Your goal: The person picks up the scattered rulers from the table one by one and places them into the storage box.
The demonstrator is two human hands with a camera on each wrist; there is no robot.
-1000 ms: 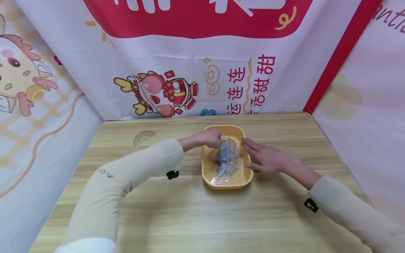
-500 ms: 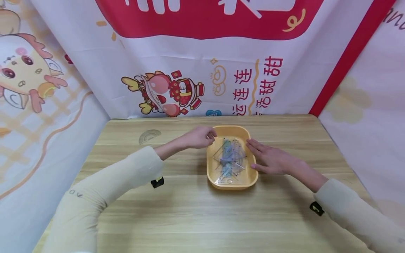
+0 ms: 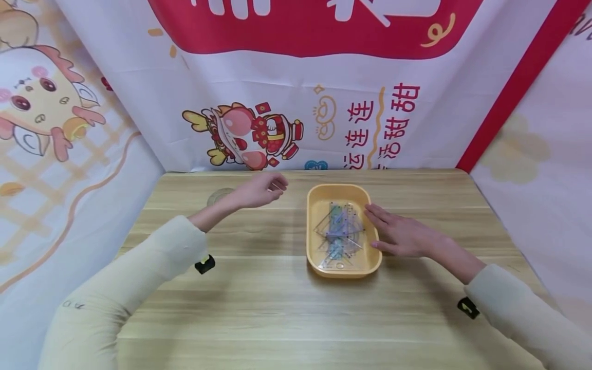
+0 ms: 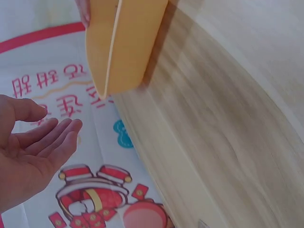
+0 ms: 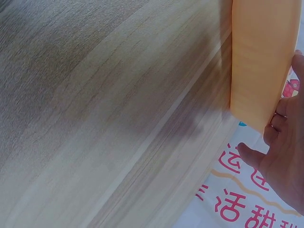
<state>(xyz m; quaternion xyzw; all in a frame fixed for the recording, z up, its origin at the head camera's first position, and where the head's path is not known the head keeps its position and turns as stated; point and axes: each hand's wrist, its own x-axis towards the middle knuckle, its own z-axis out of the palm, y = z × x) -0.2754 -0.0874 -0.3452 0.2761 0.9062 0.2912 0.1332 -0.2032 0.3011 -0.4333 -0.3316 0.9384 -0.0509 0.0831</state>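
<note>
A yellow plastic tub (image 3: 339, 194) stands on the wooden table, holding several clear, green and purple set squares and rulers (image 3: 341, 231) in a pile. To its left, my left hand (image 3: 261, 189) hovers over the table with loosely curled fingers and nothing between them, as the left wrist view also shows. A clear protractor (image 3: 217, 196) lies at the back left, partly covered by the left wrist. My right hand (image 3: 404, 236) rests its extended fingers against the tub's right rim; in the right wrist view the fingertips lie along the tub wall (image 5: 261, 57).
The wooden table (image 3: 259, 308) reaches back to a printed white and red cloth (image 3: 287, 72) hanging behind it. More patterned cloth (image 3: 51, 139) hangs along the left side, and pale cloth (image 3: 532, 205) along the right.
My left hand has come out of the tub and moved left, over the table near the protractor. The right hand stays at the tub's right rim. The head view has shifted slightly.
</note>
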